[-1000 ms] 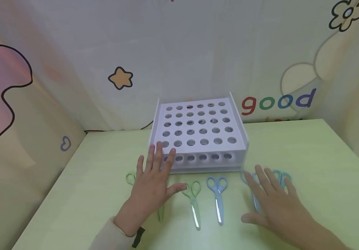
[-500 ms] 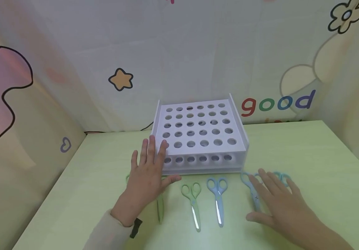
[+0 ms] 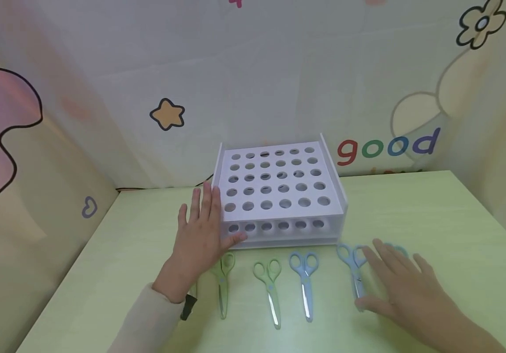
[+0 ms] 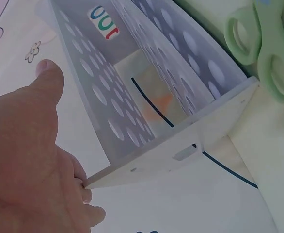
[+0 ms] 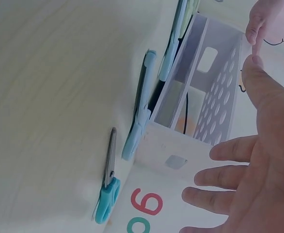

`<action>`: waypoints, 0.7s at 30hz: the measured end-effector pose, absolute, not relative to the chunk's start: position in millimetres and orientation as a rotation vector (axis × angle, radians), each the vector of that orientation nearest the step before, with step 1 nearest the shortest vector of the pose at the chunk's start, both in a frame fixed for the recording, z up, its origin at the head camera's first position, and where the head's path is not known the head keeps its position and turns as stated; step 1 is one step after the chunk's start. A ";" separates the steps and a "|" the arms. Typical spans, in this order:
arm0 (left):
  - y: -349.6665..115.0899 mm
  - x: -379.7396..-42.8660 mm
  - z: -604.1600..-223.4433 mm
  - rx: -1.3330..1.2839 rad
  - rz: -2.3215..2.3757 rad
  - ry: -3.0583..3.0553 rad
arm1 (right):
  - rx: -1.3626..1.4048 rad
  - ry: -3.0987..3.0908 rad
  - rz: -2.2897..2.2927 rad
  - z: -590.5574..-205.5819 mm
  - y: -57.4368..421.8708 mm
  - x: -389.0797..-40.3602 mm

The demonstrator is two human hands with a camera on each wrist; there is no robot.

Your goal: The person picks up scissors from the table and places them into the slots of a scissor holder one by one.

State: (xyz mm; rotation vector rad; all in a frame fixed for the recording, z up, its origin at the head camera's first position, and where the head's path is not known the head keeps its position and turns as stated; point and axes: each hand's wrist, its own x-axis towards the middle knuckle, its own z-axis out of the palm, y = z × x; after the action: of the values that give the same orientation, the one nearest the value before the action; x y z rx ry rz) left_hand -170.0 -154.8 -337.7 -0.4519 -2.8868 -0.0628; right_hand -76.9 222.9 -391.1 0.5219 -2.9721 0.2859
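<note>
My left hand (image 3: 197, 242), fingers straight, lies along the left side of a white perforated rack (image 3: 279, 189). Its thumb reaches across the rack's front, and in the left wrist view the fingers are right at the rack's corner. Below that hand are two pairs of green scissors (image 3: 223, 284), one mostly hidden by the wrist. Over on the right, my right hand (image 3: 416, 299) is spread above the table, holding nothing. It overlaps teal scissors (image 5: 108, 189), and its thumb crosses the blades of light blue scissors (image 3: 355, 272) in the head view.
Between the hands, green scissors (image 3: 270, 289) and blue scissors (image 3: 305, 284) lie in front of the rack, handles toward it. A patterned cloth backdrop (image 3: 253, 73) rises behind and beside the pale green table (image 3: 429, 211).
My left hand has slid left and farther back, off the rack's front corner to its side, uncovering green scissors. My right hand has shifted slightly right. The rack and scissors stay in place.
</note>
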 end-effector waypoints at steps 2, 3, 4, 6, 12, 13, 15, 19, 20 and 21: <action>-155.4 -174.5 -335.8 -0.452 -0.056 -2.892 | 0.515 -2.963 0.287 -390.7 225.0 -77.5; -155.8 -176.9 -334.9 -0.451 -0.053 -2.893 | 0.509 -2.966 0.279 -390.7 226.2 -78.0; -156.4 -179.1 -334.2 -0.449 -0.052 -2.898 | 0.501 -2.970 0.275 -390.8 227.5 -78.8; -157.6 -183.6 -333.2 -0.443 -0.047 -2.903 | 0.473 -2.988 0.269 -389.6 229.8 -80.9; -163.1 -193.8 -330.4 -0.429 -0.103 -2.948 | 0.407 -3.037 0.314 -386.9 245.0 -92.0; -163.5 -195.4 -329.5 -0.432 -0.109 -2.951 | 0.407 -3.036 0.328 -387.1 248.9 -94.0; -164.1 -198.6 -327.5 -0.436 -0.110 -2.948 | 0.416 -3.030 0.362 -387.7 256.4 -98.0; -164.0 -203.6 -325.2 -0.433 -0.149 -2.959 | 0.419 -3.043 0.503 -391.8 270.4 -106.4; -163.8 -204.2 -325.1 -0.434 -0.162 -2.968 | 0.412 -3.056 0.544 -392.9 273.4 -108.7; -163.3 -204.4 -325.1 -0.434 -0.175 -2.978 | 0.394 -3.078 0.583 -393.9 276.2 -111.1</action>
State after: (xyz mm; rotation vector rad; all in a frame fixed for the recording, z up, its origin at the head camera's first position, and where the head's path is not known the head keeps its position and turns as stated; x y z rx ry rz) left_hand -204.4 -163.3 -325.1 -0.4343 -2.9775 -0.1751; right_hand -111.1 276.2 -393.9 0.3943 -3.0778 0.5826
